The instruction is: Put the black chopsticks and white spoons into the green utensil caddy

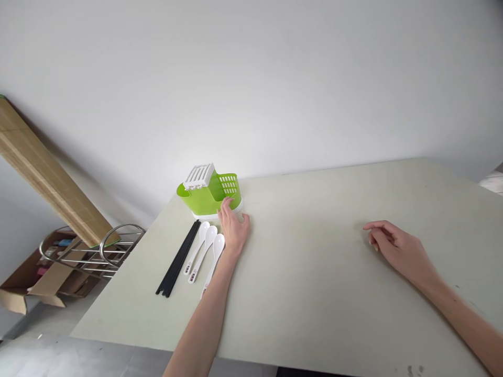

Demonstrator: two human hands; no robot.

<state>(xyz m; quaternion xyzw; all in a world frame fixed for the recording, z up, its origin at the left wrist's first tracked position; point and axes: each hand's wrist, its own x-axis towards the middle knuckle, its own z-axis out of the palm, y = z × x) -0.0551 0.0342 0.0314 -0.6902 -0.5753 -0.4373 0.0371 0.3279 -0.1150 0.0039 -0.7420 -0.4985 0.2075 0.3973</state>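
Now left hand at green caddy

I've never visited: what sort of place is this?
Perhaps a work or storage room, judging by the pale, flat table, the open brown cardboard box and the shiny tubular metal rack.

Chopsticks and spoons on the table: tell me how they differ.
The chopsticks are black; the spoons are white.
The chopsticks are straight, thin sticks; the spoons each widen into a rounded bowl.
The chopsticks lie bunched in a close bundle, while the spoons' handles lie spaced apart.
Both lie on the table, slanting the same general way.
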